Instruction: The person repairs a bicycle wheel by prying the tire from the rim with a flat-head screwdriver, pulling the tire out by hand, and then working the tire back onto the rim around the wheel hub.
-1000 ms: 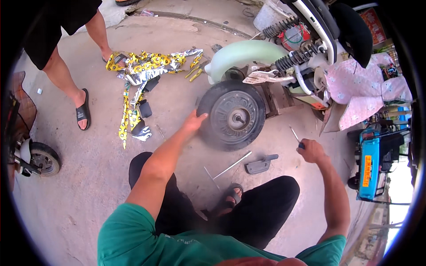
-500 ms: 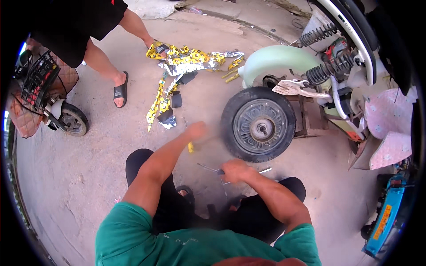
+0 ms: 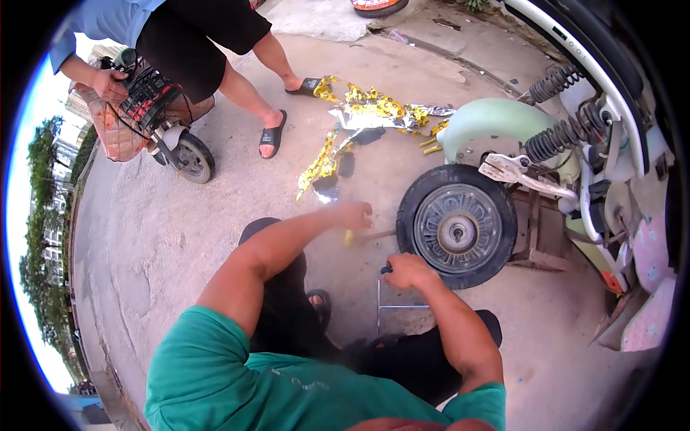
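Observation:
A black tyre on a grey spoked hub stands in front of me, right of centre. Close to its lower left edge, my right hand is closed round a screwdriver's dark blue handle; its shaft cannot be made out. My left hand is held left of the tyre with fingers curled; what it grips, if anything, is hidden. A blurred dark bar runs between that hand and the tyre. Under the hand is a yellow handle. A thin metal T-shaped wrench lies on the ground below my right hand.
The raised scooter body, with pale green mudguard and coil springs, fills the right side. Beyond my left hand lies a yellow and silver patterned sheet. Another person in black shorts stands by a small scooter at the far left.
The whole view has shifted, so the wheel appears further right. My right hand is nearer the tyre, and the screwdriver's shaft no longer shows. The other person's hand on the scooter has come into view.

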The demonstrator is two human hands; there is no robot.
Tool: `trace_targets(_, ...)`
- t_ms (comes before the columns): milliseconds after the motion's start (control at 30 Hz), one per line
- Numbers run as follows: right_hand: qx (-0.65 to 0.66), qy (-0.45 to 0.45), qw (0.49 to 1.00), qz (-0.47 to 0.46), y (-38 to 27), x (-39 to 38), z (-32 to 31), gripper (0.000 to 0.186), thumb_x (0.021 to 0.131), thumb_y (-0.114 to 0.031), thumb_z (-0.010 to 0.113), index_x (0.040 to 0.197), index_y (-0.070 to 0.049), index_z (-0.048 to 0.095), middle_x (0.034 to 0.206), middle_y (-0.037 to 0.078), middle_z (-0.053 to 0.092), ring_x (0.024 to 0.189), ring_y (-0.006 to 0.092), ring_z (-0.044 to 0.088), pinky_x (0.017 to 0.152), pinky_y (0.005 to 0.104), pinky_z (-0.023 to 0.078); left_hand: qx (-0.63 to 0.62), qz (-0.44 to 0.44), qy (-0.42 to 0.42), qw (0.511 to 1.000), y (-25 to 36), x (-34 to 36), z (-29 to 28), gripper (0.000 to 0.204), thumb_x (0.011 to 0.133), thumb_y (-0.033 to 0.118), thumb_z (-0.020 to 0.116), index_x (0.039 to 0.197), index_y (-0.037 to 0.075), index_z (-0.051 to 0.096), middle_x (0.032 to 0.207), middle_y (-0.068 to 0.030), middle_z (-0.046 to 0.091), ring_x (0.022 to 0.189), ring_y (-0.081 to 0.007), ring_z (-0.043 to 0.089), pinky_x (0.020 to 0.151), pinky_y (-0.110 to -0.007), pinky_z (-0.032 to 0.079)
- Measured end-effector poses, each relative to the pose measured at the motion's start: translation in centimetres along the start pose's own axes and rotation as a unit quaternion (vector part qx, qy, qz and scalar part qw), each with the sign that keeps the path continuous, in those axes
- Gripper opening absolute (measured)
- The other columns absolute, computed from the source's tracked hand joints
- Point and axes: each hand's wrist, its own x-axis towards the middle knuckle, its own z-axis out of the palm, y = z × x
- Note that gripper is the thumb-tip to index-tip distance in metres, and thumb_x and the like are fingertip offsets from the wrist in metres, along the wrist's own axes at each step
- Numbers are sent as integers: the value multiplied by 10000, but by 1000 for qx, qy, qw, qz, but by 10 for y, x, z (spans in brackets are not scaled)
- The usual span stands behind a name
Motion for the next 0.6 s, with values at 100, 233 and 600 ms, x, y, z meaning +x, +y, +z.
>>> trace_targets(100, 6, 3, 1000, -9, 6, -1, -5, 421, 878, -319, 672, 1155, -22, 780, 1171, 217, 768, 1139, 387, 728, 998, 481, 563, 53, -11, 38, 998, 10, -7, -50, 607, 958, 514, 683, 1363, 65, 632, 1238, -226, 725, 1183, -406, 677, 1024, -463, 527)
trace_targets(233, 7, -16, 999, -35, 10, 12, -4, 408, 866, -295, 663, 1142, -24, 794, 1192, 232, 761, 1146, 393, 728, 995, 483, 569, 111, -5, 85, 990, 17, -21, -115, 581, 970, 512, 666, 1337, 63, 635, 1242, -222, 708, 1182, -401, 668, 1026, -467, 515)
trace_targets(600, 20, -11, 996, -83, 35, 17, 21, 365, 889, -292, 658, 1128, -32, 748, 1116, 206, 764, 1092, 412, 717, 945, 508, 560, 115, -23, 38, 992, 38, -25, -184, 542, 970, 440, 678, 1365, 72, 633, 1235, -217, 722, 1184, -405, 673, 1017, -469, 512)
